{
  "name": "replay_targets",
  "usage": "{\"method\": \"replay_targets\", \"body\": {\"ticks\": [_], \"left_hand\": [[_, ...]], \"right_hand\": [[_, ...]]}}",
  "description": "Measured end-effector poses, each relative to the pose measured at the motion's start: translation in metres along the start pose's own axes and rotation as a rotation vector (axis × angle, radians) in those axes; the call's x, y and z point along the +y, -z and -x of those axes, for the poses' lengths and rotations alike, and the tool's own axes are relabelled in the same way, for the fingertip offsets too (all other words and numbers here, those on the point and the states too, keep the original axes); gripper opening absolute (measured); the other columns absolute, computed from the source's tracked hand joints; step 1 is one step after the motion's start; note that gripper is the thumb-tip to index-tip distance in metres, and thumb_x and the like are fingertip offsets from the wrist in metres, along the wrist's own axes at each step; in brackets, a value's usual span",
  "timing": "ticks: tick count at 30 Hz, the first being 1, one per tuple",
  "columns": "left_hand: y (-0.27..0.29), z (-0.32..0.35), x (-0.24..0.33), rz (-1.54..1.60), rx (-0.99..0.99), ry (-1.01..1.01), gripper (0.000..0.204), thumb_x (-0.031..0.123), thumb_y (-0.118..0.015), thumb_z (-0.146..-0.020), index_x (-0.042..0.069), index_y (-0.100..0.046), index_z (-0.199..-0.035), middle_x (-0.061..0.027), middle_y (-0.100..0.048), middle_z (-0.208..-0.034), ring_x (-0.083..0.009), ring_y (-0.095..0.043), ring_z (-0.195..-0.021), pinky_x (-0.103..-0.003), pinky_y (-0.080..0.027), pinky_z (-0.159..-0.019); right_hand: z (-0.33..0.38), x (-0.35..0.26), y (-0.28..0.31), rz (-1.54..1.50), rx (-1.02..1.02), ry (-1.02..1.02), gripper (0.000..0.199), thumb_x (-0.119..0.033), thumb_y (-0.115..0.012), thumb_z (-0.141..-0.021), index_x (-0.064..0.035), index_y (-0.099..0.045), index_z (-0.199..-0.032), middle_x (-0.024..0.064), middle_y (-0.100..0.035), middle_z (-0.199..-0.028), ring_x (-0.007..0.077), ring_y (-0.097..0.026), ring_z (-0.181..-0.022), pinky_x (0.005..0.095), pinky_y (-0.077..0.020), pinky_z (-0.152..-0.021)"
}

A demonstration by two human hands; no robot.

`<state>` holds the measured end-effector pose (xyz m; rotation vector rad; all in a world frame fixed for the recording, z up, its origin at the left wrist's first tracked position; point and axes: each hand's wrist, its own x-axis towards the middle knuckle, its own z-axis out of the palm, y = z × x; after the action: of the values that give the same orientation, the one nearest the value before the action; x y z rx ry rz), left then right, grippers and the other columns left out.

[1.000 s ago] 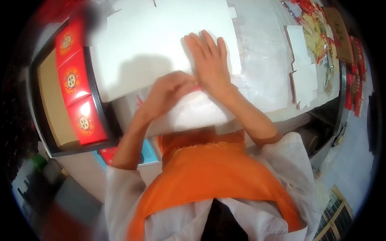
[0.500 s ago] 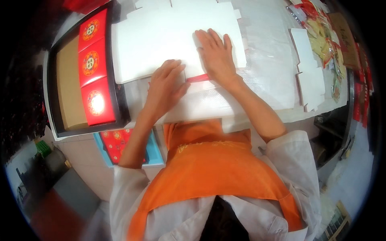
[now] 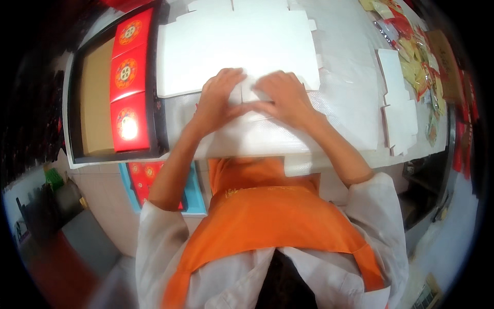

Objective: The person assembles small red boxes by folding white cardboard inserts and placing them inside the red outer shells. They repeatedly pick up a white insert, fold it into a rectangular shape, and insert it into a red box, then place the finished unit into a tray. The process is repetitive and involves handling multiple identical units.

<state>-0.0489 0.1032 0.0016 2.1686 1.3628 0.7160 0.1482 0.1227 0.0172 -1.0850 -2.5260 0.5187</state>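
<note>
- Left of the white carton blank: red boxes in a black-rimmed tray.
- At the blank's near edge: left hand, fingers together.
- Blank: flat, ahead of both equally near hands, long axis crosswise.
- Rightward along that edge: right hand, fingers curled; cannot tell whether either grips.

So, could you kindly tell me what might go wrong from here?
The flat white cardboard sheet might crease crookedly where the left hand and right hand meet at its near edge. If it slid left, it could bump the black-rimmed rectangular tray of glossy red square boxes.
</note>
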Motion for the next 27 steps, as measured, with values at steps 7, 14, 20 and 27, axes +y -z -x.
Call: {"method": "replay_targets", "body": {"ticks": [7,14,20,27], "left_hand": [[0.007,0.020,0.003,-0.268,0.112,0.012,0.052,0.008,-0.071,-0.066,0.004,-0.050,-0.114,-0.0131,-0.051,-0.117,-0.0305,-0.048,-0.108,-0.037,-0.037,-0.092],[-0.002,0.021,0.005,-0.333,0.162,-0.136,0.028,0.009,-0.069,-0.068,0.004,-0.061,-0.094,-0.0081,-0.058,-0.097,-0.0279,-0.053,-0.095,-0.036,-0.043,-0.080],[0.007,-0.003,-0.002,-0.052,-0.036,0.084,0.014,0.010,-0.065,-0.074,0.000,-0.061,-0.083,-0.0108,-0.057,-0.082,-0.0260,-0.055,-0.077,-0.033,-0.046,-0.068],[0.028,-0.041,-0.007,0.132,-0.416,0.376,0.029,0.017,-0.069,-0.073,0.002,-0.054,-0.092,-0.0109,-0.054,-0.077,-0.0174,-0.051,-0.069,-0.029,-0.043,-0.064]], "right_hand": [[0.024,0.001,-0.001,0.139,0.168,0.159,0.013,-0.010,-0.057,-0.072,-0.0095,-0.054,-0.084,0.0006,-0.054,-0.088,0.0178,-0.051,-0.084,0.0312,-0.0375,-0.073],[0.032,0.000,0.003,0.076,0.203,0.193,0.013,-0.008,-0.056,-0.072,-0.0080,-0.053,-0.085,0.0019,-0.056,-0.091,0.0172,-0.053,-0.090,0.0323,-0.0385,-0.078],[0.033,0.008,-0.001,-0.006,0.166,0.148,0.013,-0.006,-0.055,-0.072,-0.0071,-0.053,-0.085,0.0022,-0.056,-0.091,0.0176,-0.053,-0.091,0.0330,-0.0381,-0.079],[0.040,0.008,-0.003,0.016,0.019,0.073,0.016,-0.007,-0.056,-0.072,-0.0074,-0.053,-0.087,0.0038,-0.055,-0.089,0.0197,-0.053,-0.087,0.0340,-0.0376,-0.078]]}}
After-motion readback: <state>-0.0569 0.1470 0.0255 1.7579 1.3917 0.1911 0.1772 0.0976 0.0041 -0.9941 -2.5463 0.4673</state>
